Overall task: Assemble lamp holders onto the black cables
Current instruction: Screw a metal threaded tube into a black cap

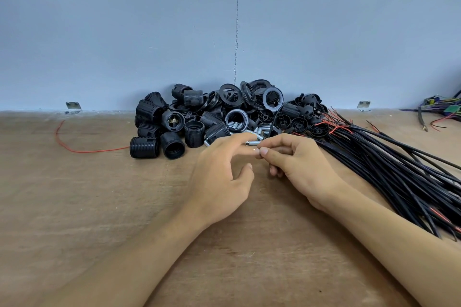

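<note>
The right hand [294, 164] is apparently pinching a metal tube [252, 143] at its fingertips, and the left hand [219, 174] is hovering open alongside. Cables [386, 164] are lying outside the right hand, lamp holders [172, 129] beyond both. Feeding one cable straight through should avoid snagging.

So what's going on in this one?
A person works at a wooden table, both hands meeting at a small metal tube: the right hand pinches it, the left hand touches it with straight fingers. A pile of black lamp holders lies behind, a bundle of black cables to the right. Neither hand holds a lamp holder.
</note>
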